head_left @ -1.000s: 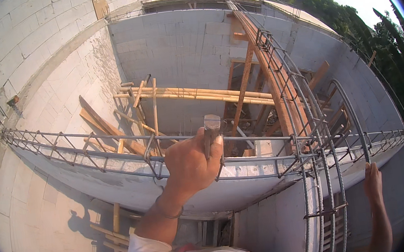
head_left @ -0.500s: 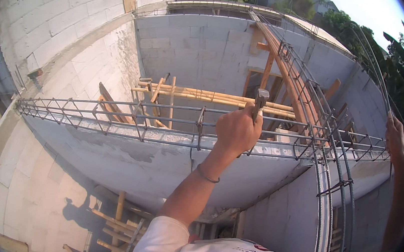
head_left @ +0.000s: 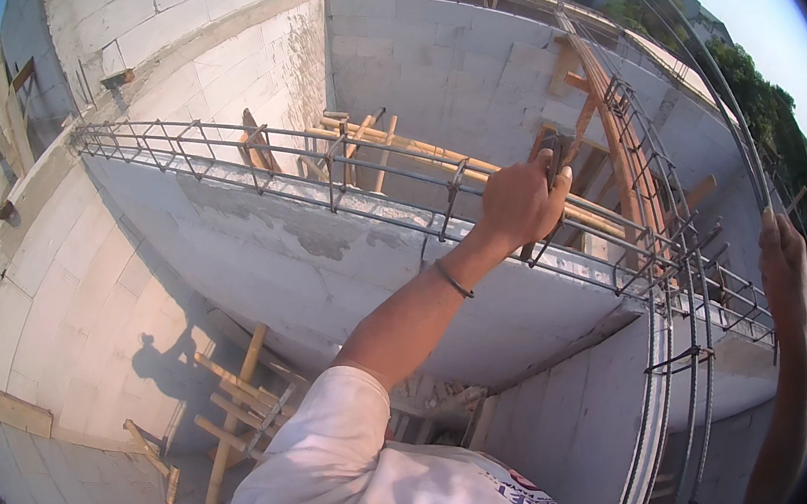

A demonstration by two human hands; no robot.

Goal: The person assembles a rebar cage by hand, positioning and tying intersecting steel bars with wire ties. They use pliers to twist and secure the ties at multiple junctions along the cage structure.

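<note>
My left hand [head_left: 523, 202] is closed around a hammer [head_left: 555, 149], its dark handle pointing down past my fist. The hand is over the horizontal rebar cage [head_left: 332, 165] that runs along the top of a block wall; whether the hammer touches the bars I cannot tell. At the far right, my right hand [head_left: 784, 256] grips long thin steel rods [head_left: 743, 125], which rise from the fist and arch back over the far wall. Between my hands, upright rebars [head_left: 703, 356] stand where the cages meet at a corner.
A wooden beam [head_left: 620, 145] runs away from the corner beside another rebar cage. Bamboo poles [head_left: 422, 152] lie across the space behind the wall [head_left: 248, 216]. Lower left, a bamboo scaffold [head_left: 234, 429] stands far below. Trees [head_left: 755, 78] rise beyond the far wall.
The view has shifted, so the cage and walls sit further right and higher. The hammer head has tilted in my left hand. The rods in my right hand now show a wide arch overhead.
</note>
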